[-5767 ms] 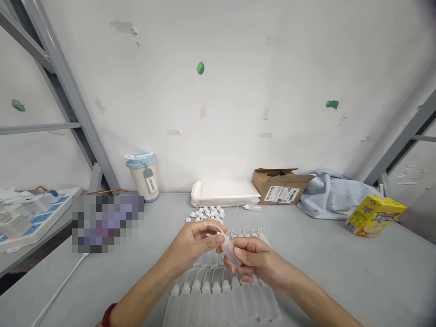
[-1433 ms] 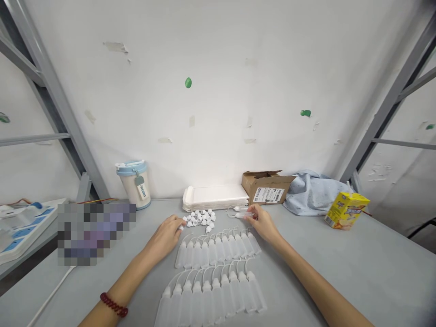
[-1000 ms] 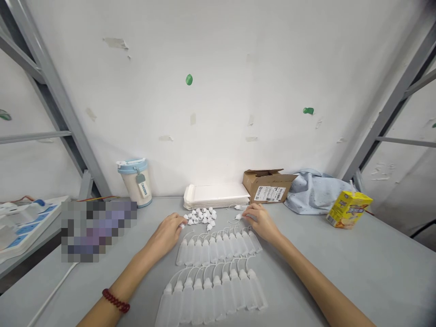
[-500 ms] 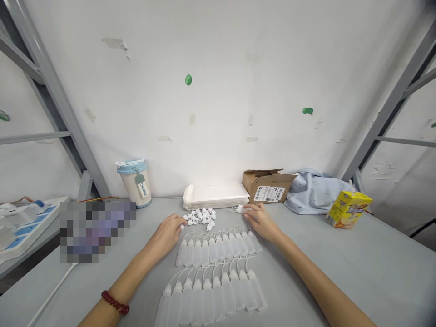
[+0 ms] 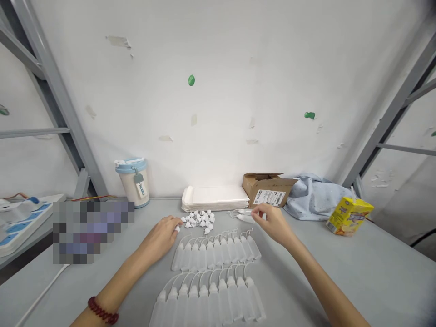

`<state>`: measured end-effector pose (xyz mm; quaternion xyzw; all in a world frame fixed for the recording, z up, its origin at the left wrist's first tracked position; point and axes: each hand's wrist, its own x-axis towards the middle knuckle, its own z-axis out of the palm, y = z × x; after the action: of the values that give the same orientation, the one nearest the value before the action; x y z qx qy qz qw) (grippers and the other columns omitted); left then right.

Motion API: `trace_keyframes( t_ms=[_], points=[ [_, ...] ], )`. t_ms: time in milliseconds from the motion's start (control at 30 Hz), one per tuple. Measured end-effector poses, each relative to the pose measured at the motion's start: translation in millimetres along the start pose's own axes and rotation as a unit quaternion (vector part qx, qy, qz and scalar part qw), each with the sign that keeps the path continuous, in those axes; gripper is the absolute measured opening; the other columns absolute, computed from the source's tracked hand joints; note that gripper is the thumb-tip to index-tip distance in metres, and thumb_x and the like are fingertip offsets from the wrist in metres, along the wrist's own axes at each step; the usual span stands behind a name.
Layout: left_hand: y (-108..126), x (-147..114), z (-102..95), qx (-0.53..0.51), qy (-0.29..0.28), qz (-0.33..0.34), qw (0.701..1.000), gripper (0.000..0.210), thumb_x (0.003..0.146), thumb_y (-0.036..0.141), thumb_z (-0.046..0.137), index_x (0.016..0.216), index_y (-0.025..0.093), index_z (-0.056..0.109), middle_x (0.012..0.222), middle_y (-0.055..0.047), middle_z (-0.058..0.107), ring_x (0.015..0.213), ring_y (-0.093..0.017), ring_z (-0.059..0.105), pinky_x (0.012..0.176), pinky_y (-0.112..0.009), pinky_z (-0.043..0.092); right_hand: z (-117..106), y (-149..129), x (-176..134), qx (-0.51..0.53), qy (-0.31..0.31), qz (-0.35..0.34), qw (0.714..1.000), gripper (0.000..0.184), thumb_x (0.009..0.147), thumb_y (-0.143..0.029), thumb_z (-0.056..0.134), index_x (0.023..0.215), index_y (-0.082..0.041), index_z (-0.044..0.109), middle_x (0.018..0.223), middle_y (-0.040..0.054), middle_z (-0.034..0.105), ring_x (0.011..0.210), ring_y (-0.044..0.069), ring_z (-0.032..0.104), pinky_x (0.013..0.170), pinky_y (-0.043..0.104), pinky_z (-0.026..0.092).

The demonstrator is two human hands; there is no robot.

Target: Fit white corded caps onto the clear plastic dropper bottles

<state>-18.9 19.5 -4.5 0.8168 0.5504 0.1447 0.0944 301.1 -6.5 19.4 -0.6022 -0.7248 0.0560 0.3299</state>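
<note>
My left hand rests at the left of a pile of small white caps, its fingers curled around one white cap. My right hand is behind the rows, thumb and forefinger pinched on the end of a translucent squeeze bottle with a thin tube. Another such bottle lies just behind it, partly hidden. Between my forearms, a back row of squeeze bottles lies side by side with curved thin tubes pointing away. A front row of squeeze bottles lies nearer me, cut off by the lower edge.
Against the wall are a stack of white trays, an open cardboard box and a pale blue cloth. A yellow drink carton stands at right. At left are a lidded cup, a blurred patch and a power strip.
My right hand has moved slightly right, and more of the bottle at its fingertips shows. My left hand has shifted a little left with the cap. The view has tilted slightly.
</note>
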Motion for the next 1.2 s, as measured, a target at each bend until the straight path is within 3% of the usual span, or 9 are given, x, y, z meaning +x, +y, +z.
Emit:
trace_keyframes(
  t_ms=[100,267,400,533,633,800,900,1000,1200],
  points=[
    [4.7,-2.9,-2.7,0.005,0.042,0.007,0.999,0.033,0.080,0.015,0.036,0.105,0.013,0.056,0.098,-0.011,0.060,0.096,-0.025,0.055,0.081,-0.036,0.042,-12.1,-9.2,-8.3,-0.010,-0.073,0.008,0.997,0.017,0.071,-0.018,0.048,0.060,-0.016,0.060,0.060,0.0021,0.061,0.057,0.015,0.054,0.051,0.024,0.038],
    [18.1,-8.4,-7.4,-0.008,0.084,0.022,0.996,0.029,0.082,0.022,0.034,0.099,0.014,0.056,0.096,-0.011,0.060,0.092,-0.026,0.055,0.075,-0.036,0.044,-14.5,-16.0,-16.9,-0.021,-0.233,0.084,0.969,0.014,0.064,-0.017,0.051,0.050,-0.017,0.052,0.053,-0.0012,0.053,0.047,0.009,0.043,0.041,0.020,0.027],
    [25.8,-11.4,-10.0,-0.020,0.079,0.023,0.996,0.029,0.082,0.023,0.032,0.098,0.014,0.056,0.096,-0.010,0.059,0.093,-0.026,0.055,0.076,-0.037,0.044,-11.8,-17.9,-16.1,-0.033,-0.283,0.121,0.951,0.023,0.062,-0.017,0.051,0.042,-0.018,0.042,0.040,-0.0037,0.042,0.039,0.008,0.035,0.038,0.021,0.019],
    [28.3,-12.6,-9.7,-0.036,0.070,0.021,0.997,0.029,0.083,0.025,0.033,0.097,0.014,0.056,0.097,-0.010,0.058,0.092,-0.026,0.055,0.075,-0.038,0.044,-11.5,-13.0,-15.1,-0.038,-0.287,0.138,0.947,0.032,0.061,-0.017,0.052,0.037,-0.019,0.032,0.037,-0.0043,0.036,0.037,0.008,0.033,0.037,0.022,0.017],
    [32.4,-13.2,-10.5,-0.077,0.070,0.008,0.995,0.026,0.083,0.028,0.036,0.094,0.016,0.056,0.098,-0.009,0.059,0.092,-0.025,0.055,0.076,-0.037,0.044,-10.1,-11.2,-14.3,-0.046,-0.248,0.128,0.959,0.029,0.062,-0.017,0.051,0.041,-0.019,0.033,0.042,-0.0042,0.039,0.039,0.008,0.034,0.038,0.021,0.018],
    [54.7,-18.6,-18.5,-0.227,0.040,-0.009,0.973,0.022,0.081,0.035,0.046,0.087,0.019,0.060,0.085,-0.004,0.063,0.078,-0.020,0.058,0.070,-0.030,0.045,11.6,-30.5,-18.3,-0.067,-0.043,-0.011,0.997,0.009,0.074,-0.024,0.050,0.067,-0.019,0.048,0.057,-0.0025,0.051,0.047,0.010,0.044,0.044,0.021,0.027],
    [73.1,-26.4,-22.6,-0.322,0.003,0.005,0.947,0.022,0.080,0.038,0.051,0.085,0.020,0.062,0.081,-0.001,0.064,0.076,-0.017,0.058,0.068,-0.026,0.045,31.4,-47.1,-28.1,-0.093,0.028,-0.138,0.986,0.007,0.078,-0.024,0.049,0.073,-0.018,0.047,0.066,-0.0002,0.054,0.050,0.011,0.047,0.045,0.021,0.029],
    [86.8,-34.4,-21.2,-0.359,-0.012,0.048,0.932,0.017,0.079,0.035,0.054,0.084,0.021,0.063,0.078,0.000,0.063,0.075,-0.016,0.057,0.068,-0.025,0.044,43.7,-57.3,-38.6,-0.120,0.070,-0.211,0.967,0.008,0.082,-0.023,0.046,0.076,-0.018,0.048,0.069,0.0009,0.056,0.047,0.010,0.047,0.043,0.022,0.027],
    [92.0,-38.3,-13.2,-0.356,0.053,0.033,0.932,0.016,0.077,0.034,0.058,0.082,0.021,0.064,0.076,0.000,0.065,0.070,-0.015,0.056,0.067,-0.025,0.045,45.5,-65.1,-46.3,-0.134,0.104,-0.286,0.943,0.011,0.087,-0.023,0.042,0.083,-0.016,0.050,0.070,0.0021,0.057,0.044,0.009,0.048,0.038,0.021,0.027]
  ],
)
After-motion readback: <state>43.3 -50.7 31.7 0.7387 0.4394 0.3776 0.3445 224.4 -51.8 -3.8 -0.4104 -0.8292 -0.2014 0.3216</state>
